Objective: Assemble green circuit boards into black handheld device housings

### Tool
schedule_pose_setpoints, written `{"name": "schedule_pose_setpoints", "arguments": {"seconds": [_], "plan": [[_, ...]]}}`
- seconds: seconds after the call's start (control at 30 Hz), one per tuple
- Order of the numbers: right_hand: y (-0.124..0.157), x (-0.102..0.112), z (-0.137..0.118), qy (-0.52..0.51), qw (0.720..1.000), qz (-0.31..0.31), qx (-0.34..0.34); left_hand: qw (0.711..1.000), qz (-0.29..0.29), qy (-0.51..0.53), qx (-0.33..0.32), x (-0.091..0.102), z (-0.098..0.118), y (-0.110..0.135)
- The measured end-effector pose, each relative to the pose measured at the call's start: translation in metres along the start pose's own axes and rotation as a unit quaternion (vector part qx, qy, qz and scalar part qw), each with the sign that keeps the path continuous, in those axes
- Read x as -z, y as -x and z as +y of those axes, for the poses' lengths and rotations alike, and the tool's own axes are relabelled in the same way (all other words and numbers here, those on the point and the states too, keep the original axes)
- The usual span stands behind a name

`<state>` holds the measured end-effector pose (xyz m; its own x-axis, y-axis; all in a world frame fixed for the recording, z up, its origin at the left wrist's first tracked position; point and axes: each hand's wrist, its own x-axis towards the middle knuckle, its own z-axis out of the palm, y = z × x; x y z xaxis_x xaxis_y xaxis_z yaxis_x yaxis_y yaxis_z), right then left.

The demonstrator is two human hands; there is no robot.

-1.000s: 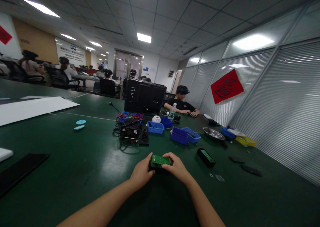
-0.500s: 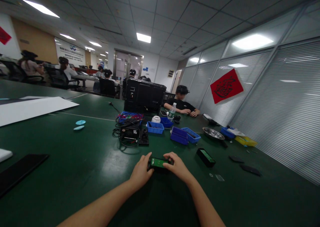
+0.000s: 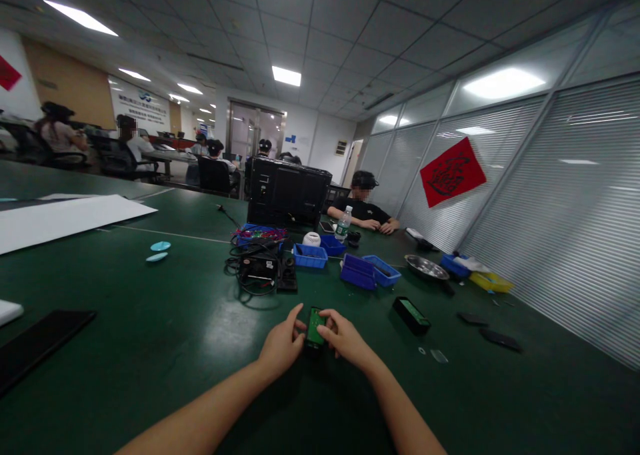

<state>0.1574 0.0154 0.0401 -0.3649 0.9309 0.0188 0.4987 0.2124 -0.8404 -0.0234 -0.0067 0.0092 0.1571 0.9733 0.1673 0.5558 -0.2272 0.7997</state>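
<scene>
A small black device with a green circuit board [image 3: 315, 325] showing on top is held between both my hands just above the green table [image 3: 150, 348]. My left hand [image 3: 283, 345] grips its left side, fingers curled round it. My right hand [image 3: 345, 338] pinches its right side. The device now points away from me, its long side running fore and aft. A second black device with a green board [image 3: 411, 314] lies on the table to the right of my hands.
Beyond my hands lie a black unit with coiled cables [image 3: 260, 268], several blue trays [image 3: 370, 271], a metal bowl [image 3: 426, 267] and a large black case [image 3: 289, 195]. A seated person [image 3: 364, 208] works across the table. A black slab [image 3: 40, 341] lies at left.
Both hands turned the device from lying crosswise to pointing away from me, and the hands drew closer together. Nothing else on the table moved.
</scene>
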Motion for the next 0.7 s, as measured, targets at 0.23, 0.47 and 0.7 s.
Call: {"name": "schedule_pose_setpoints", "arguments": {"seconds": [0.23,0.47,0.7], "plan": [[-0.001,-0.004,-0.001,0.102,0.992,0.073,0.013,0.998,-0.037,0.013,-0.051,0.000,-0.002,0.000],[-0.006,0.001,0.003,0.239,0.960,0.110,-0.090,0.997,-0.043,-0.030,-0.055,-0.004,-0.003,0.002],[-0.005,0.035,0.011,0.363,0.897,0.160,-0.196,0.998,-0.038,-0.030,-0.046,-0.004,-0.004,0.001]]}}
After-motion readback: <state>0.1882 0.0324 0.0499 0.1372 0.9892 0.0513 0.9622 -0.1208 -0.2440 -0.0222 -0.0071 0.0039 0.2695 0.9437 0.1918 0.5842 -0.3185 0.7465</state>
